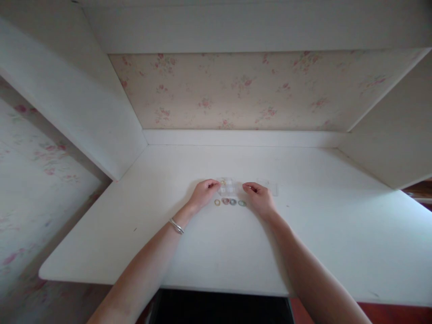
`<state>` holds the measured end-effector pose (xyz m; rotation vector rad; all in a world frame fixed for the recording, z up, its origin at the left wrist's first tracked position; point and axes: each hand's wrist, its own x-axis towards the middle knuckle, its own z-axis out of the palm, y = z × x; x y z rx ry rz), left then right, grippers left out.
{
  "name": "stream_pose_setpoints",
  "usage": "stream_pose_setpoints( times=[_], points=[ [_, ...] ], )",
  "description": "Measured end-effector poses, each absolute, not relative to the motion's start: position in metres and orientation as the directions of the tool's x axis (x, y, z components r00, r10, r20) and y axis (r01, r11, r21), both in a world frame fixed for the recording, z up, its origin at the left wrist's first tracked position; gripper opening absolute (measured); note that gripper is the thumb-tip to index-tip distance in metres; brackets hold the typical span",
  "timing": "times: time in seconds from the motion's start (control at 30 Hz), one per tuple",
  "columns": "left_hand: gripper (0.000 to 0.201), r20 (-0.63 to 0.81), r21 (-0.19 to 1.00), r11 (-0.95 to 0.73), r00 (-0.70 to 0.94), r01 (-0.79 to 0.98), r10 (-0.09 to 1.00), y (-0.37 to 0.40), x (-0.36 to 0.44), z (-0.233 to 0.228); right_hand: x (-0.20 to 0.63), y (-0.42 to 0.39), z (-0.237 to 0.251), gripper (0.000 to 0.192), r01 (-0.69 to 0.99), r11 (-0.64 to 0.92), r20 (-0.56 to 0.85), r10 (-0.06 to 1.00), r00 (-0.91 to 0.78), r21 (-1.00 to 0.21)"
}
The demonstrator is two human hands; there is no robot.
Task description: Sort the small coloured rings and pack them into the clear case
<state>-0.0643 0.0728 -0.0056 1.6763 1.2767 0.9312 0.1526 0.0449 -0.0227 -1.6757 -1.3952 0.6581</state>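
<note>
A small clear plastic box (228,188) with compartments lies on the white desk. A yellowish ring-like item shows in its far left part. My left hand (204,191) is closed in a pinch at the box's left edge. To the right of the box, my right hand (259,196) is closed with thumb and fingertips together; whether anything is between them is too small to tell. Just in front of the box, several small rings lie in a row: a yellow ring (217,203), a pinkish ring (226,201), a grey ring (232,202) and a greenish ring (242,204).
A clear plastic lid-like piece (274,189) lies behind my right hand, partly hidden by it. The white desk (216,252) is bounded by side panels and a low back ledge (246,137). Below its front edge is something black (222,308).
</note>
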Motion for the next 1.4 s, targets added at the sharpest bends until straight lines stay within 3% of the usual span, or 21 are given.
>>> stream_pose_setpoints(
  times=[0.2, 0.4, 0.7, 0.97, 1.2, 1.4],
  points=[
    [0.031, 0.088, 0.788, -0.311, 0.402, 0.532, 0.911, 0.068, -0.083, 0.003, 0.151, 0.042, -0.023, 0.037, 0.53, -0.02, 0.125, 0.964, 0.236, -0.848],
    [0.025, 0.083, 0.694, -0.442, 0.547, 0.568, 0.833, 0.061, -0.093, 0.009, 0.149, 0.04, -0.025, 0.036, 0.55, -0.015, 0.129, 0.966, 0.222, -0.835],
    [0.019, 0.098, 0.52, -0.569, 0.617, 0.637, 0.781, 0.055, -0.089, 0.003, 0.147, 0.041, -0.024, 0.036, 0.599, -0.015, 0.148, 0.964, 0.222, -0.801],
    [0.021, 0.084, 0.571, -0.551, 0.624, 0.609, 0.777, 0.057, -0.087, 0.0, 0.149, 0.039, -0.026, 0.036, 0.626, 0.018, 0.19, 0.959, 0.209, -0.78],
    [0.029, 0.083, 0.734, -0.422, 0.546, 0.532, 0.834, 0.063, -0.09, 0.004, 0.15, 0.04, -0.029, 0.035, 0.594, 0.034, 0.187, 0.962, 0.198, -0.804],
    [0.039, 0.16, 0.796, -0.371, 0.425, 0.478, 0.891, 0.071, -0.085, 0.005, 0.148, 0.04, -0.027, 0.035, 0.604, 0.053, 0.185, 0.97, 0.159, -0.795]
  ],
)
